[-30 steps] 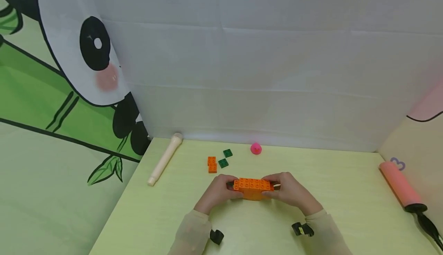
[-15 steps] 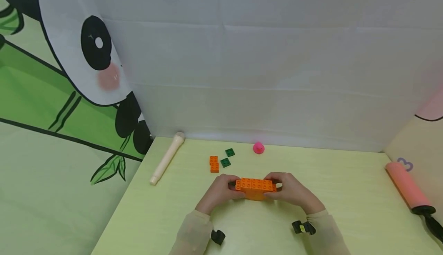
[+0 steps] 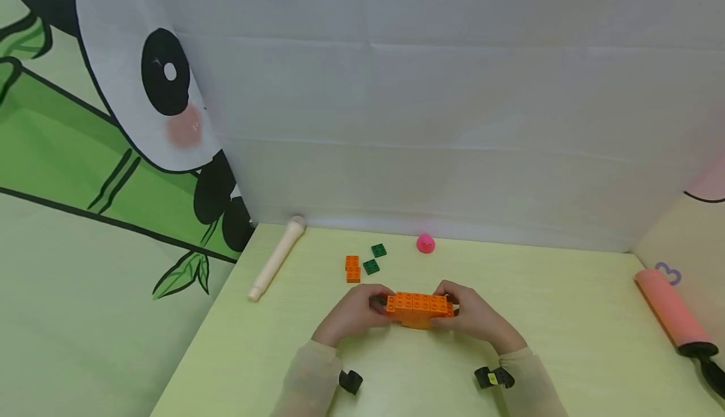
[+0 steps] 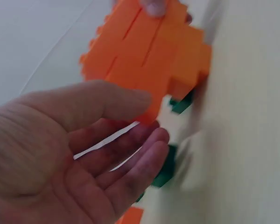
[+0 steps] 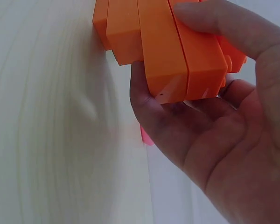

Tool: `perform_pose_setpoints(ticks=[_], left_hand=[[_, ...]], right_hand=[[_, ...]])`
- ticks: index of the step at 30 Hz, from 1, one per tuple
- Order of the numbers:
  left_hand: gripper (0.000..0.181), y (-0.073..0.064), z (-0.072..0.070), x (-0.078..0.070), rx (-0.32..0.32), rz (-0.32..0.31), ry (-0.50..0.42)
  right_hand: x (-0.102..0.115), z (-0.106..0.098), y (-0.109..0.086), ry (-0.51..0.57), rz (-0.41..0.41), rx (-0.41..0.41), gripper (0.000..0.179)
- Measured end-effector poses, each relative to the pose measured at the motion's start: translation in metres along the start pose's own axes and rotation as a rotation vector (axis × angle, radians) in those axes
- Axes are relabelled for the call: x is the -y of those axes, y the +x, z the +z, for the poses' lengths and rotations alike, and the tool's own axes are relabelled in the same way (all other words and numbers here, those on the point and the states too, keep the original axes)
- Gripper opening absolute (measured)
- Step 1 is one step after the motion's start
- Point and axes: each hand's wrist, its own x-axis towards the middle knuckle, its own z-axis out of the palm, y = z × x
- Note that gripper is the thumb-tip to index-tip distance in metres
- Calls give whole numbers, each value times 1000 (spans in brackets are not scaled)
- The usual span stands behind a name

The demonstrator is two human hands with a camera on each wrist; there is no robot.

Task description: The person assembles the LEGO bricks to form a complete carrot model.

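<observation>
An orange toy-brick build (image 3: 418,307), several building bricks stacked together with a row of studs on top, is held low over the table between both hands. My left hand (image 3: 358,310) grips its left end: in the left wrist view the thumb (image 4: 126,100) lies on the near face, and the fingers are behind and below. The right hand (image 3: 478,316) holds the other end, its thumb (image 5: 200,16) on the face and fingers curled beneath, as the right wrist view shows. Stepped layers on the build's (image 5: 163,51) underside are visible there.
Beyond the left hand lie two orange bricks (image 3: 353,269) and two green bricks (image 3: 371,266). A pink toy (image 3: 426,243) sits at the back edge. A cream stick (image 3: 277,258) lies at left, a coral cylinder with a black handle (image 3: 674,313) at right.
Both hands keep hold of the orange build, which stays almost in place. The whole scene shifts slightly rightward in the head view. The loose bricks stay where they were.
</observation>
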Motion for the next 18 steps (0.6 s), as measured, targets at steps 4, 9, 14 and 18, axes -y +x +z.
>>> perform_pose_setpoints(ticks=[4, 9, 14, 18], left_hand=[[39, -6, -18, 5, -50, 13, -46], [30, 1, -29, 18, -337, -51, 80], [35, 18, -33, 27, -434, -86, 340], [36, 26, -33, 31, -411, -74, 504]], right_hand=[[-1, 0, -1, 10, 6, 3, 32], [-3, -3, 0, 10, 6, 7, 32], [-5, -6, 3, -15, -10, -6, 32], [-6, -8, 6, -10, -5, 1, 32]])
